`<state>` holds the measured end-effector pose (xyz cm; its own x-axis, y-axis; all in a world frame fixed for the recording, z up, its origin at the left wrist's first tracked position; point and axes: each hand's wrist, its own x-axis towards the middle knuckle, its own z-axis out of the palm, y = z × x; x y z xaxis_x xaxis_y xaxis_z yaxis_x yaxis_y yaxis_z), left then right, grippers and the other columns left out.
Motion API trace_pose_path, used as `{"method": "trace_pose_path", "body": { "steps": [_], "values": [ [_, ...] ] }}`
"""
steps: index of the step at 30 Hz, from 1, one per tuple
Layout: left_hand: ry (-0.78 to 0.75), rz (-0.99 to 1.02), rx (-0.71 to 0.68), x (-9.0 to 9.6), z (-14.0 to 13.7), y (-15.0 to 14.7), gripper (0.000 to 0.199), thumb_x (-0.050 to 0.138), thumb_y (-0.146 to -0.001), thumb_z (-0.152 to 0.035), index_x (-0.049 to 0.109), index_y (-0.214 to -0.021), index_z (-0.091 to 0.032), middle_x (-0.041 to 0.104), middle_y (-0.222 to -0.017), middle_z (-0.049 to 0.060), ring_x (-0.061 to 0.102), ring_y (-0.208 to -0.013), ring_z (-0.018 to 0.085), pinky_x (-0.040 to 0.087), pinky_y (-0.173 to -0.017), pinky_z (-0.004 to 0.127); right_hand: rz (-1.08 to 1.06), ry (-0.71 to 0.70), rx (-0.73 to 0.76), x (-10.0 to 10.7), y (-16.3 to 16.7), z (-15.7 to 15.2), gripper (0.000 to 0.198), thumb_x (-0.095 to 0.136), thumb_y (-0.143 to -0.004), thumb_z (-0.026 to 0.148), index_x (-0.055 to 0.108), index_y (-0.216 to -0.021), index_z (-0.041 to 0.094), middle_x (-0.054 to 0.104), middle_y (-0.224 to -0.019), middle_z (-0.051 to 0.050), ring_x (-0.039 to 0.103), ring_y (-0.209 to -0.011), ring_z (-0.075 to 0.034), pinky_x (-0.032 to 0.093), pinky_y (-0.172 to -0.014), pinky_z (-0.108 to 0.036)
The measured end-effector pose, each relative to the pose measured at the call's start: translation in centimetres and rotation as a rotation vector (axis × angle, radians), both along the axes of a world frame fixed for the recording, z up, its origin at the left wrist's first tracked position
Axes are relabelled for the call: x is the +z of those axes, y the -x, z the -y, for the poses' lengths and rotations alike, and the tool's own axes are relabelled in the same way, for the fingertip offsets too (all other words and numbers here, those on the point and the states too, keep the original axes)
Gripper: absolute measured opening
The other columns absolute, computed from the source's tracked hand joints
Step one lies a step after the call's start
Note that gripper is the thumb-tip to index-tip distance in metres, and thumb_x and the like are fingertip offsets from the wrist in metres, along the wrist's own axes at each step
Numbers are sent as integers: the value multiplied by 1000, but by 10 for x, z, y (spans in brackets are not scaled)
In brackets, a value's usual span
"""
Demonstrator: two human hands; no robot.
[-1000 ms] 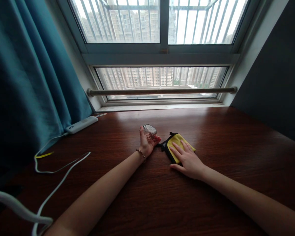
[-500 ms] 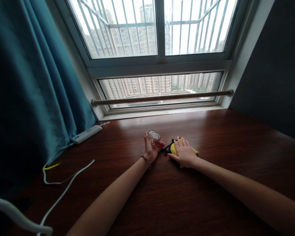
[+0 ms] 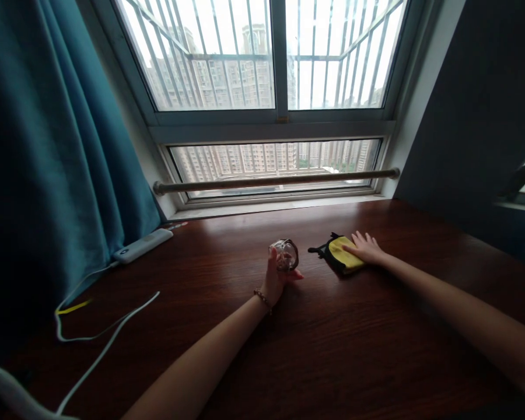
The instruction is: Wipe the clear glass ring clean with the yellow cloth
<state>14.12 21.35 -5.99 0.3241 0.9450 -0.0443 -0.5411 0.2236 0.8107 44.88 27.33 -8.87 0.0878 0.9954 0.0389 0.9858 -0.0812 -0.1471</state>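
A clear glass (image 3: 287, 255) sits in my left hand (image 3: 275, 281), tilted so that its round end faces me. The thumb lies along its left side and the fingers reach under it. To the right lies a folded yellow cloth with black edging (image 3: 342, 254), a black loop sticking out at its left. My right hand (image 3: 365, 249) rests at the cloth's right side with fingers spread, the thumb lying on the yellow part. Whether the fingers grip any of the cloth does not show; they look stretched out flat.
Both hands are over a brown wooden tabletop (image 3: 227, 262). A white power strip (image 3: 143, 245) lies at the left by the blue curtain (image 3: 91, 146), with a white cable (image 3: 109, 350) and a yellow strip (image 3: 73, 307) nearby. A metal rail (image 3: 275, 181) crosses the window behind.
My right hand has slid right, from on top of the cloth to its right side, and the cloth lies farther right. My left hand has turned the glass more toward me. The view has shifted slightly.
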Motion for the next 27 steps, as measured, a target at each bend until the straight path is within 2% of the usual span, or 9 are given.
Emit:
{"method": "trace_pose_path", "body": {
  "steps": [3, 6, 9, 13, 17, 19, 22, 25, 27],
  "values": [
    [-20, -64, -55, -4, -1, -2, 63, 41, -70, -70, 50, -86, -10, 56, -60, 3, 58, -50, 17, 50, -54, 32, -33, -52, 3, 3, -13, 0, 53, 44, -89, 49, 45, -125, 11, 34, -136, -14, 24, -128, -28, 19, -103, -48],
    [-18, -78, -79, -5, -4, -3, 61, 39, -72, -68, 50, -88, -9, 56, -61, 4, 58, -50, 18, 50, -55, 33, -100, -85, -31, 10, -13, -1, 38, 38, -94, 40, 49, -118, 12, 49, -120, -12, 46, -111, -22, 34, -95, -41],
    [-22, -79, -85, -5, -6, -3, 59, 36, -75, -66, 50, -87, -10, 56, -64, 4, 58, -50, 17, 49, -55, 33, -162, 6, -107, 17, -12, -7, 37, 40, -93, 43, 57, -102, 11, 60, -95, -8, 58, -85, -18, 46, -77, -35],
    [-34, -87, -94, -5, -7, -4, 60, 36, -75, -66, 51, -88, -10, 55, -65, 4, 57, -51, 16, 49, -54, 32, -191, 136, -120, 17, -10, -19, 30, 54, -86, 40, 60, -83, 11, 60, -78, -3, 58, -69, -14, 48, -66, -29],
    [-54, -121, -102, -7, -7, -4, 60, 40, -73, -67, 52, -86, -9, 55, -67, 5, 56, -52, 15, 49, -54, 32, -145, 81, -157, 24, -32, -31, 26, 54, -86, 36, 59, -86, 11, 59, -82, -4, 57, -73, -14, 47, -68, -30],
    [-75, -150, -94, -9, -9, -4, 60, 38, -74, -67, 51, -86, -9, 55, -67, 5, 56, -52, 15, 48, -55, 32, -87, 6, -244, 33, -60, -35, 24, 52, -88, 33, 57, -91, 10, 59, -84, -5, 57, -76, -15, 46, -71, -32],
    [-126, -221, -94, -12, -9, -4, 58, 39, -75, -65, 50, -87, -10, 55, -67, 5, 56, -53, 15, 48, -56, 32, 13, -155, -416, 48, -109, -37, 32, 47, -90, 35, 51, -108, 9, 57, -95, -11, 55, -88, -22, 43, -76, -39],
    [-185, -274, -122, -13, -8, -4, 55, 43, -75, -63, 50, -88, -10, 55, -69, 5, 56, -53, 15, 48, -55, 30, 109, -325, -549, 49, -140, -38, 53, 51, -86, 41, 42, -120, 2, 41, -119, -27, 36, -112, -40, 26, -89, -55],
    [-223, -293, -147, -12, -7, -3, 54, 44, -74, -62, 50, -89, -11, 55, -69, 4, 56, -52, 14, 47, -53, 28, 138, -402, -550, 41, -145, -42, 62, 45, -87, 47, 35, -127, 1, 29, -130, -29, 22, -119, -45, 12, -93, -59]
  ]
}}
